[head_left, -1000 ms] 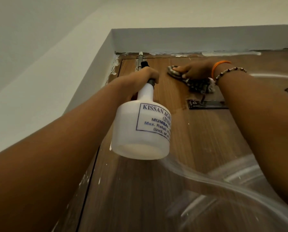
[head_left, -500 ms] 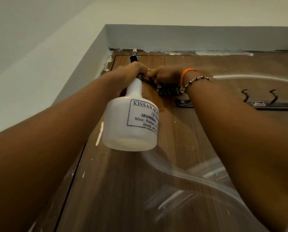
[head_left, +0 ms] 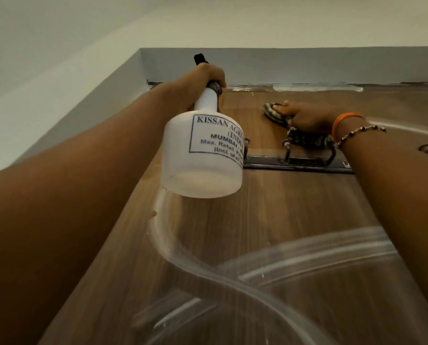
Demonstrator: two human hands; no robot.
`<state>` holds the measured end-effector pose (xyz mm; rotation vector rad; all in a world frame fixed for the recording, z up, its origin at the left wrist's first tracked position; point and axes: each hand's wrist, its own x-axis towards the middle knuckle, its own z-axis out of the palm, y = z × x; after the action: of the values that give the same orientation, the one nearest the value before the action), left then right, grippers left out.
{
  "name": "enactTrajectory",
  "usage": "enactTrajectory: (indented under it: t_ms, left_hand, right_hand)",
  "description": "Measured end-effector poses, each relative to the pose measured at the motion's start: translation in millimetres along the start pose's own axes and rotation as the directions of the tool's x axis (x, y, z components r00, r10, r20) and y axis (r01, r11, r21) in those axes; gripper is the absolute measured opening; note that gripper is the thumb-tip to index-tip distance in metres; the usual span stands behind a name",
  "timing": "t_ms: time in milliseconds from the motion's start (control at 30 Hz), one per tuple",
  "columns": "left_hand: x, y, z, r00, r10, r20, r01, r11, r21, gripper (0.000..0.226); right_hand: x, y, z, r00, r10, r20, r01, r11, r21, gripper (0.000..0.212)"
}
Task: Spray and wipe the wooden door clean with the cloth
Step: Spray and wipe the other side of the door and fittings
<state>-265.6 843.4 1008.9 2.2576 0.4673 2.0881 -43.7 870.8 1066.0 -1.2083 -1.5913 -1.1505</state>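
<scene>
- left hand [head_left: 209, 75] is gripping the neck and trigger head of the spray bottle [head_left: 203, 150], fingers curled round it, holding it raised in the upper centre of the frame; the black nozzle is poking out above the knuckles.
- right hand [head_left: 305, 118] is pressing the cloth [head_left: 274, 113] against the wooden door [head_left: 270, 220] at centre right, just under the door's top edge; fingers look mostly flat on the front of the cloth, and the rest of it is bunching under the palm.
- coat hook rail [head_left: 297, 163] is sitting on the door just below the cloth hand, one hook close to the trailing cloth.
- orange band [head_left: 345, 120] and beaded bracelet [head_left: 359, 133] are showing on the right wrist.
- step in hand, as a judgement: wiping the top strip of the door, sprayer on standby.
- cannot tell whether the trigger is being squeezed; no mist is showing.
- next move is likely calling for a sweep along the top edge, keeping the cloth off the hooks, then a fresh spray lower down.
- most of the door below the rail is looking not yet wiped; pale curved streaks at lower frame may be reflection, unclear.
</scene>
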Motion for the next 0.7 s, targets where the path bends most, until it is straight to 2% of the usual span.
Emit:
enactTrajectory:
  t_ms: [133, 200, 333, 433, 500, 600, 633, 700]
  left_hand:
    - [22.8, -1.7, 18.3, 0.998, -0.049, -0.033, 0.050, 0.999, 0.011, 0.022]
    - [37.3, -8.9, 19.3, 0.995, -0.095, -0.036, 0.096, 0.994, 0.045, 0.023]
    - [54.1, -23.7, 5.5, 0.990, -0.135, -0.031, 0.136, 0.989, 0.052, 0.028]
    - [54.6, -33.7, -15.8, 0.991, -0.114, -0.076, 0.114, 0.993, 0.002, 0.024]
    - [51.9, -39.0, -29.5, 0.992, -0.102, -0.076, 0.099, 0.994, -0.047, 0.020]
    - [50.7, -44.5, -40.6, 0.997, -0.051, -0.051, 0.048, 0.997, -0.061, 0.014]
    - [49.9, -45.9, -42.1, 0.998, -0.043, -0.046, 0.040, 0.998, -0.058, 0.012]
    - [48.0, -49.3, -42.7, 0.998, -0.065, -0.019, 0.064, 0.996, -0.054, 0.014]
  right_hand:
    - [11.8, 10.3, 11.1, 0.959, 0.031, -0.281, 0.010, 0.990, 0.142, 0.053]
    - [22.0, 8.5, 12.3, 0.936, 0.054, -0.346, 0.006, 0.985, 0.170, 0.048]
    - [47.9, -11.6, 8.5, 0.938, 0.085, -0.337, -0.025, 0.984, 0.179, 0.031]
    - [66.1, -45.3, 12.2, 0.937, 0.057, -0.345, -0.011, 0.991, 0.134, 0.031]
    - [73.3, -77.2, 20.1, 0.939, -0.035, -0.342, 0.069, 0.994, 0.087, 0.032]
    - [76.9, -116.9, 32.3, 0.931, -0.250, -0.266, 0.277, 0.959, 0.067, 0.032]
    - [79.3, -121.9, 34.8, 0.928, -0.286, -0.239, 0.311, 0.947, 0.076, 0.033]
    - [82.9, -116.4, 32.1, 0.943, -0.257, -0.210, 0.285, 0.951, 0.117, 0.037]
